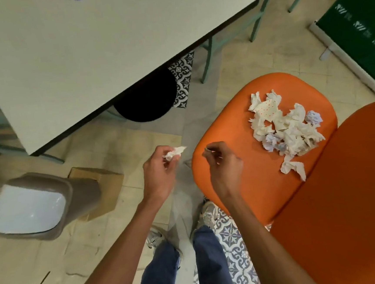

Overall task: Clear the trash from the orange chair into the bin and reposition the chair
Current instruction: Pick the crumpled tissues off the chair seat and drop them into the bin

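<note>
Trash (287, 128) lies heaped on the seat of the chair (229, 161), close to the backrest, on our right. One wad (175, 153) is off the pile. The fingers (169, 163) of our left hand (159, 169) pinch it above the floor (125, 142), between the chair and the bin (84, 191).

The bin stands on the floor to our left, near the desk (83, 49), with its pale lid (29, 207) turned up toward us. The lid looks like a swing flap, so we should carry the wad right over it and let go only there, perhaps nudging the flap inward. Paper this light would probably drift if dropped from higher up.

Our right hand (224, 163) hovers over the chair's front edge. Its fingers (212, 150) are curled, thumb against forefinger, and we cannot tell whether they pinch anything.

The pile is loose and torn, so we judge it better to close a whole hand round a bunch than to pick scraps singly. Cupping it low over the seat should stop bits from spilling. The chair should wait until its seat is bare.
</note>
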